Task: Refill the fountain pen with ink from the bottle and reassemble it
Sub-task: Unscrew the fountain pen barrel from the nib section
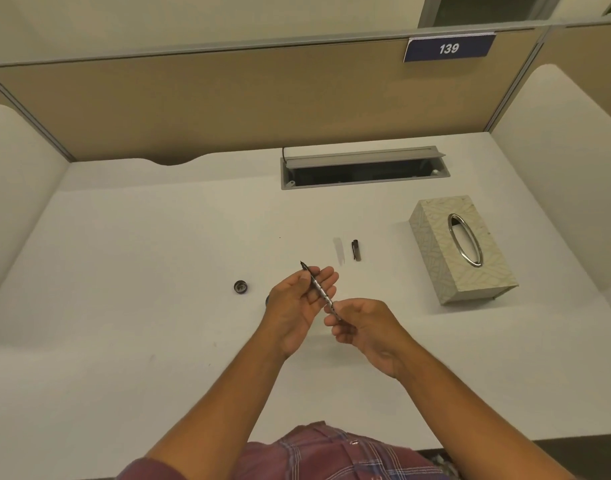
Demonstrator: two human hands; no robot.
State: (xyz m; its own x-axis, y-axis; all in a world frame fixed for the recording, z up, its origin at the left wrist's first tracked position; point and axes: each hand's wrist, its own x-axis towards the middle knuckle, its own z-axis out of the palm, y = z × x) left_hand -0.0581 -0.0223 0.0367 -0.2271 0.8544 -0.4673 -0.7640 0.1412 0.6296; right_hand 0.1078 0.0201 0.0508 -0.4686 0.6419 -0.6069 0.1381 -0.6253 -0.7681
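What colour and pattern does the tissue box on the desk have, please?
Cream with a pale green leaf-like pattern on the rectangular tissue box, seen in the head view.

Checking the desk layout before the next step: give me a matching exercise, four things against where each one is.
Things:
1. pen
2. pen cap
3. bottle lid
4. tissue box

Places:
A. far right of the desk
B. on the desk, left of the hands
C. held between both hands
D. lying between the hands and the tissue box

Pairs: 1-C, 2-D, 3-B, 4-A

white desk [124, 271], tan partition [228, 105], grey cable tray [364, 169]
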